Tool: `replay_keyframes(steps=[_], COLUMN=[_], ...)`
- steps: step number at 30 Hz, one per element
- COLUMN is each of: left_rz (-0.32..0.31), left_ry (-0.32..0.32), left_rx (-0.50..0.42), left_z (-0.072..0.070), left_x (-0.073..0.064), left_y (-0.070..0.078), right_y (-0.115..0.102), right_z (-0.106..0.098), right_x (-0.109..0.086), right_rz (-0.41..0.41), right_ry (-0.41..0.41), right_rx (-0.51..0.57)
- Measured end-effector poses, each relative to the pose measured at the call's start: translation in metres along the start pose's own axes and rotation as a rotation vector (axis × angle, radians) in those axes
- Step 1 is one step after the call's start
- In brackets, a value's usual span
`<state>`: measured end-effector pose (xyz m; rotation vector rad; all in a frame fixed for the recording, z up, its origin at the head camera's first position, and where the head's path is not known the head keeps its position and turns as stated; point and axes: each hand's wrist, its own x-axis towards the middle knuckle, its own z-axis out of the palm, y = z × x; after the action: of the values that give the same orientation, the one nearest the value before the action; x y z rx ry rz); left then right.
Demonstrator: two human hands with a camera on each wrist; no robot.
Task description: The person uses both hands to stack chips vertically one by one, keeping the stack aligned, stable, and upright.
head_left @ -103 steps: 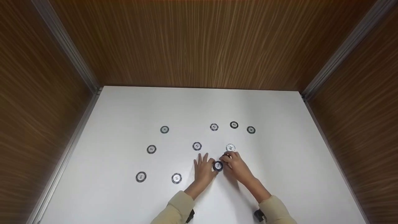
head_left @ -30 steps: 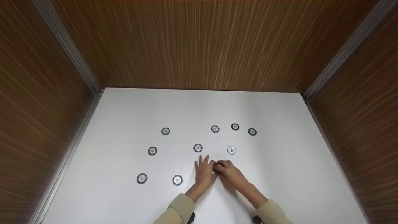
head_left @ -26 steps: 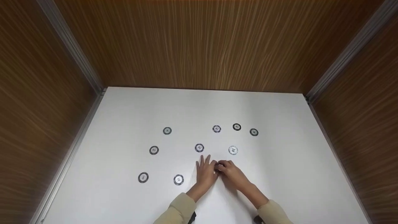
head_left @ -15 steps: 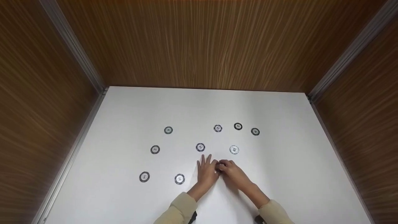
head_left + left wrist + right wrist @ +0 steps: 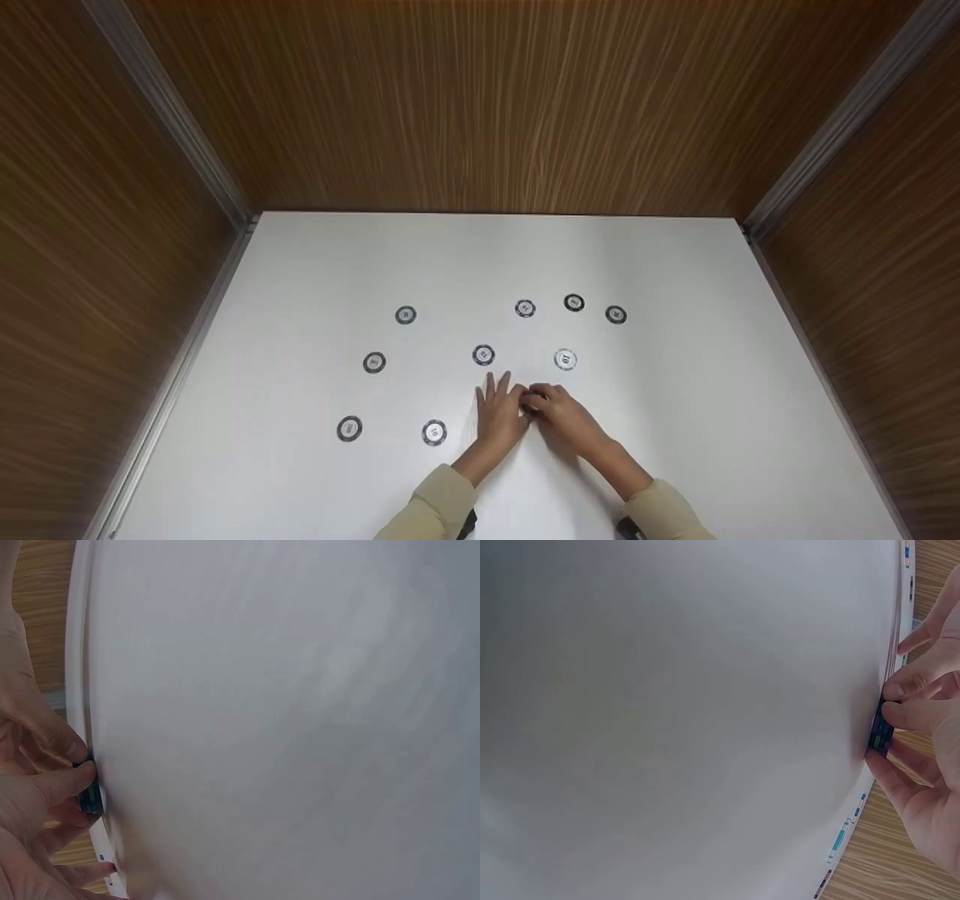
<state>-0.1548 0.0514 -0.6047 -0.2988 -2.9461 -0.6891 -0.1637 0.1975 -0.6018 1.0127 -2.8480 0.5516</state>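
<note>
Between my two hands, low on the white table (image 5: pixel 300 285), is a small stack of dark poker chips (image 5: pixel 881 731), standing at the tabletop. My left hand (image 5: pixel 499 420) pinches its left side with thumb and forefinger, the other fingers spread out straight. From the right, my right hand (image 5: pixel 568 421) grips the same stack with curled fingers. In the head view the hands cover most of it; the left wrist view shows the stack's edge (image 5: pixel 91 799) between fingertips. Just beyond the hands lie a white chip (image 5: pixel 565 359) and a dark-rimmed chip (image 5: pixel 484 355).
Single chips lie flat and apart: a greenish one (image 5: pixel 406 315), a dark one (image 5: pixel 375 362), a black one (image 5: pixel 349 428) and a grey-rimmed one (image 5: pixel 435 433) on the left. Three more, including a black chip (image 5: pixel 574 302), lie farther back. Wood-grain panels (image 5: pixel 480 105) enclose the table.
Compared with 3.4 s ago, my right hand has brought a dark chip leftward from beside the white chip to the stack at my left hand. Over the last second both hands stay nearly still.
</note>
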Motion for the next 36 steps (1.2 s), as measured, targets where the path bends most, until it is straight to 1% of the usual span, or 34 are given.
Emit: replay_keyframes(steps=[3, 8, 15, 19, 22, 25, 29, 33, 36], left_rz=[-0.012, -0.025, -0.026, -0.020, -0.012, -0.011, -0.014, -0.015, -0.018], left_ry=[-0.018, -0.026, -0.034, -0.026, -0.012, -0.013, -0.024, -0.034, -0.044], left_rx=[-0.009, -0.006, 0.004, 0.015, 0.014, 0.008, -0.015, -0.049, -0.059], left_z=[0.000, 0.000, -0.001, -0.001, -0.001, -0.001, -0.001, -0.001, 0.000], left_x=[0.000, -0.001, -0.001, -0.001, 0.000, 0.000, 0.000, 0.001, 0.001], left_y=[0.000, 0.000, 0.001, 0.001, 0.000, 0.000, 0.000, 0.000, 0.000], right_y=[-0.001, -0.001, -0.001, -0.001, 0.001, 0.005, 0.016, 0.029, 0.038], right_z=[0.001, 0.002, 0.003, 0.001, -0.002, -0.007, -0.016, -0.022, -0.024], right_x=[0.000, 0.001, 0.000, 0.000, 0.001, 0.002, 0.006, 0.011, 0.015], right_rz=[0.002, -0.005, 0.008, 0.002, 0.012, 0.034, 0.084, 0.158, 0.225], right_ry=[0.000, 0.013, 0.007, 0.019, 0.041, 0.068, 0.118, 0.165, 0.160], right_rx=[0.005, 0.008, -0.001, 0.002, 0.023, 0.047, 0.076, 0.065, 0.033])
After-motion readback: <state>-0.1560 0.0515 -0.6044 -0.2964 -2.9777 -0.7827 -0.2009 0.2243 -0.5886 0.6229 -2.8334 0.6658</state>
